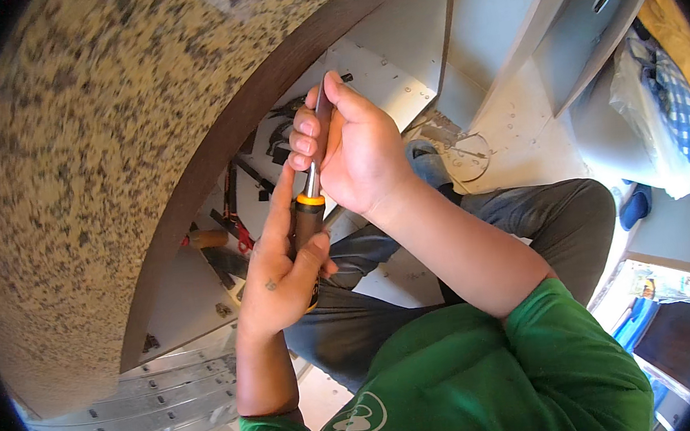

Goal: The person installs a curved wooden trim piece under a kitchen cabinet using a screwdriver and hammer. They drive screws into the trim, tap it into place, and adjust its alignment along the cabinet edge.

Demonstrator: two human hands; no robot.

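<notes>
metal-shafted tool (312, 182), partly hidden: clasped by handle (308, 221) in left hand (275, 277), by blade (322, 123) in right hand (365, 150); dark strip (255, 176) beyond, unclear.

Bright light washes the pale floor (532, 146); the speckled bench (126, 152) looks smeared; fisheye distortion bows edges toward blackened corners.

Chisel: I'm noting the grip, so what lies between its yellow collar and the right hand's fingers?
The head view shows the bare metal shank between the yellow collar and the fingers of the right hand.
</notes>
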